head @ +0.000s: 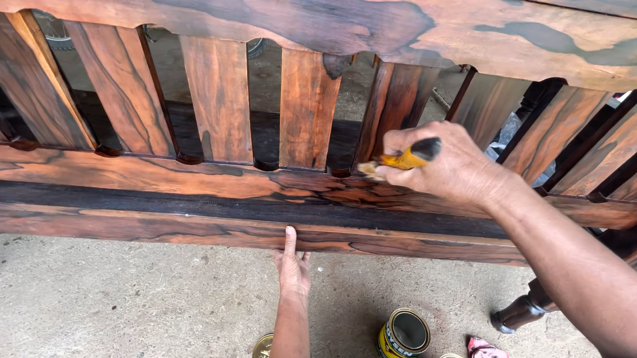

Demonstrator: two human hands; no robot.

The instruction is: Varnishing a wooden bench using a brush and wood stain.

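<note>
Brush [402,159] gripped by right hand [449,169] at slat; left hand [292,263] open on rail [158,227].

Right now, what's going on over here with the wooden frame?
A person is brushing a slatted wooden frame. The right hand grips a yellow-handled brush, its bristles against the base of a slat where it meets the lower rail. The left hand lies flat on that rail's front edge. On the concrete floor below stand an open tin, a lid and a pink rag.
</note>
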